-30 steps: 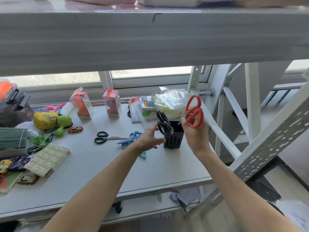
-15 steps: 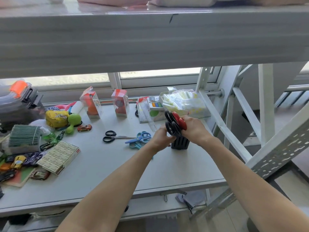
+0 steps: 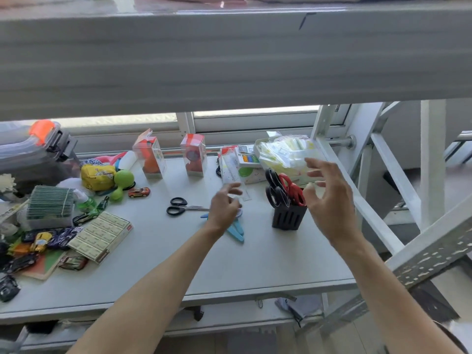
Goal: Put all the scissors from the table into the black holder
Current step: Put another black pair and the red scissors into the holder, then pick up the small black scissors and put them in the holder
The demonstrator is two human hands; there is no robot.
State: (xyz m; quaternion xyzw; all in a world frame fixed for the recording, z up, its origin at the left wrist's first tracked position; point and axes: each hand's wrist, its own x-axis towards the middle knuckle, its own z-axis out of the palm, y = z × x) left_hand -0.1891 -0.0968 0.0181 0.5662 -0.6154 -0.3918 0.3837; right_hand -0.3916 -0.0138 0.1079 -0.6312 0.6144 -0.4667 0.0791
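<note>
The black holder [image 3: 288, 217] stands on the grey table [image 3: 255, 264] at the right. Red-handled scissors [image 3: 293, 190] and black-handled scissors [image 3: 274, 187] stick out of it, handles up. My right hand [image 3: 329, 200] hovers just right of the holder, fingers spread and empty. My left hand [image 3: 226, 208] is over the blue scissors [image 3: 236, 231], which lie flat and are partly hidden under it; whether it touches them is unclear. Another pair of black-handled scissors [image 3: 178, 206] lies flat to the left.
Two clear toy boxes [image 3: 153, 159] and a bag of packets [image 3: 286, 152] stand at the back. Toy cars, a card box [image 3: 102, 236] and a green toy [image 3: 122, 182] crowd the left. A shelf board [image 3: 229, 60] hangs overhead; white frame struts [image 3: 383, 175] at right.
My right hand pushed the red scissors down into the holder and let go, then drew back to the right. My left hand left the holder and moved left over the blue scissors.
</note>
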